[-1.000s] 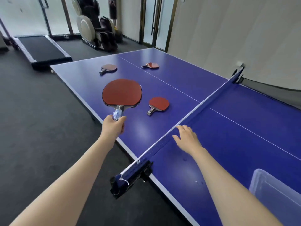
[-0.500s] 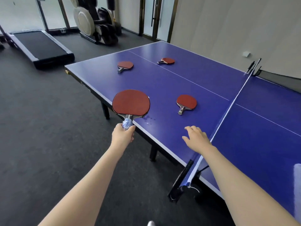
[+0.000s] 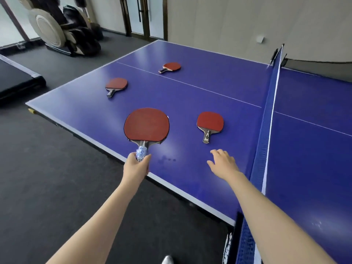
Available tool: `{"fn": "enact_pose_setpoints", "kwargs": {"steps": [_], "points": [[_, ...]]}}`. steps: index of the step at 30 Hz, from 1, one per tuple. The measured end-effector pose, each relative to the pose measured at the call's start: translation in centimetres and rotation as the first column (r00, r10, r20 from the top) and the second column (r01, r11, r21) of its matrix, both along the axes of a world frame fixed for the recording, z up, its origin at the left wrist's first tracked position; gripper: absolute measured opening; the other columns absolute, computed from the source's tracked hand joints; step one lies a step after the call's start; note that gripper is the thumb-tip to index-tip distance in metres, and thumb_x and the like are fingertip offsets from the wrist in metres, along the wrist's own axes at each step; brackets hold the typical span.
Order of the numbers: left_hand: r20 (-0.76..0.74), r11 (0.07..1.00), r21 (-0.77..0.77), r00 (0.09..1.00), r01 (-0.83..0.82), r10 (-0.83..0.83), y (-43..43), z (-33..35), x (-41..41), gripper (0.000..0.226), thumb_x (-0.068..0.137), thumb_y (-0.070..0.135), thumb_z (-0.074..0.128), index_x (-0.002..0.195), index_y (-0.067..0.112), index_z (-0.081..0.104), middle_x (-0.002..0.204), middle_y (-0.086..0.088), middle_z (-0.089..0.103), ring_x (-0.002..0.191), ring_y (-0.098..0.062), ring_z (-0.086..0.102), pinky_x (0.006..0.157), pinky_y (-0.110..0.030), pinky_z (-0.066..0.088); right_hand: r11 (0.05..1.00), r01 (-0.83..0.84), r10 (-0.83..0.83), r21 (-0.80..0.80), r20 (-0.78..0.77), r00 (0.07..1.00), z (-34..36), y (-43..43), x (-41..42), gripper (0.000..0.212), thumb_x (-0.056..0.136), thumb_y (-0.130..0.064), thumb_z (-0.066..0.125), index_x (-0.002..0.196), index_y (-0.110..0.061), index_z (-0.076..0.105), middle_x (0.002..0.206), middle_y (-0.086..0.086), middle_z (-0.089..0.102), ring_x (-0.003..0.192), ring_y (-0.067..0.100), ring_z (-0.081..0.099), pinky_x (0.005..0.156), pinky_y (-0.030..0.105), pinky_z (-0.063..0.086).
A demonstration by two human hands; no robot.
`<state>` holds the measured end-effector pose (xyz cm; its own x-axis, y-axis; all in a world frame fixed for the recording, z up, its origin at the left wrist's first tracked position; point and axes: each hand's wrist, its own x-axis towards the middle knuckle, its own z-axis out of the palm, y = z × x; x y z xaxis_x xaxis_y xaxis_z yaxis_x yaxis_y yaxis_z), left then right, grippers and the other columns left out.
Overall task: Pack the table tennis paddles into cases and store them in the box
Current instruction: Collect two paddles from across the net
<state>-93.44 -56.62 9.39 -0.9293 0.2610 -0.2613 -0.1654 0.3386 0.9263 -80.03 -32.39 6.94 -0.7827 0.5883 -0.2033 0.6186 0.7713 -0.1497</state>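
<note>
Left hand (image 3: 136,166) grips held paddle (image 3: 146,125) by handle, frame centre. Right hand (image 3: 222,163) fingers relaxed, spread, above table (image 3: 190,96), below nearest of 3 lying paddles (image 3: 210,121).

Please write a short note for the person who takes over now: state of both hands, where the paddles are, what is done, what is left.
Left hand: grips the held paddle by its taped handle, over the near edge of the table.
Right hand: open, empty, above the table, just short of the near paddle.
The far-left paddle and the far paddle lie flat, untouched.
Done: one paddle in hand.
Left: all four to case and store; no case or box in view.
</note>
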Motion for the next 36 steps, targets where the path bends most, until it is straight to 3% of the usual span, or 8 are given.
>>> {"fn": "enact_pose_setpoints", "kwargs": {"steps": [18, 22, 24, 28, 31, 36], "points": [[0.023, 0.985, -0.036, 0.986, 0.168, -0.167, 12.7, -5.1, -17.7, 0.017, 0.09, 0.024, 0.057, 0.088, 0.014, 0.044, 0.065, -0.004, 0.052, 0.04, -0.001, 0.042, 0.038, -0.013, 0.035, 0.927, 0.366, -0.357, -0.081, 0.106, 0.928, -7.0, 9.7, -10.0, 0.039, 0.099, -0.033, 0.04, 0.128, -0.008, 0.049, 0.131, 0.009, 0.052, 0.123, 0.027, 0.044, 0.095, 0.039, 0.041], [0.077, 0.971, -0.07, 0.972, 0.227, -0.222, 15.1, -6.8, -22.0, 0.017, 0.089, 0.024, 0.057, 0.09, 0.012, 0.044, 0.068, -0.004, 0.051, 0.042, -0.001, 0.043, 0.042, -0.015, 0.036, 0.876, 0.471, -0.464, -0.106, 0.09, 0.882, -8.5, 10.9, -14.3, 0.032, 0.098, -0.034, 0.041, 0.105, -0.006, 0.054, 0.116, 0.012, 0.058, 0.111, 0.03, 0.049, 0.083, 0.038, 0.043], [0.11, 0.965, -0.078, 0.965, 0.249, -0.24, 15.8, -7.5, -23.5, 0.017, 0.089, 0.022, 0.058, 0.091, 0.011, 0.045, 0.069, -0.006, 0.051, 0.038, 0.001, 0.043, 0.037, -0.011, 0.034, 0.843, 0.523, -0.517, -0.125, 0.08, 0.852, -8.9, 11.5, -16.0, 0.03, 0.097, -0.034, 0.044, 0.098, -0.005, 0.053, 0.11, 0.012, 0.06, 0.106, 0.03, 0.05, 0.078, 0.037, 0.043], [0.173, 0.958, -0.102, 0.953, 0.267, -0.247, 16.5, -8.8, -26.3, 0.017, 0.089, 0.023, 0.058, 0.091, 0.013, 0.045, 0.073, -0.005, 0.052, 0.04, 0.001, 0.044, 0.037, -0.009, 0.034, 0.723, 0.67, -0.667, -0.17, 0.083, 0.741, -9.5, 12.7, -19.0, 0.038, 0.094, -0.037, 0.051, 0.107, -0.001, 0.055, 0.111, 0.015, 0.059, 0.107, 0.033, 0.054, 0.08, 0.04, 0.047], [0.193, 0.957, -0.112, 0.95, 0.269, -0.244, 16.3, -9.6, -27.9, 0.017, 0.09, 0.022, 0.059, 0.093, 0.012, 0.046, 0.075, -0.007, 0.052, 0.049, -0.007, 0.045, 0.037, -0.009, 0.034, 0.649, 0.74, -0.733, -0.177, 0.112, 0.671, -10.2, 13.3, -20.2, 0.045, 0.091, -0.038, 0.057, 0.11, 0.002, 0.054, 0.114, 0.017, 0.058, 0.111, 0.035, 0.052, 0.079, 0.041, 0.048], [0.22, 0.958, -0.102, 0.945, 0.269, -0.242, 15.6, -10.5, -29.4, 0.023, 0.091, 0.022, 0.06, 0.104, 0.008, 0.048, 0.078, -0.008, 0.054, 0.054, -0.009, 0.048, 0.039, -0.006, 0.035, 0.523, 0.824, -0.824, -0.218, 0.115, 0.554, -11.4, 13.8, -21.1, 0.046, 0.087, -0.03, 0.065, 0.116, 0.003, 0.049, 0.118, 0.019, 0.057, 0.111, 0.037, 0.054, 0.075, 0.04, 0.048]]}}
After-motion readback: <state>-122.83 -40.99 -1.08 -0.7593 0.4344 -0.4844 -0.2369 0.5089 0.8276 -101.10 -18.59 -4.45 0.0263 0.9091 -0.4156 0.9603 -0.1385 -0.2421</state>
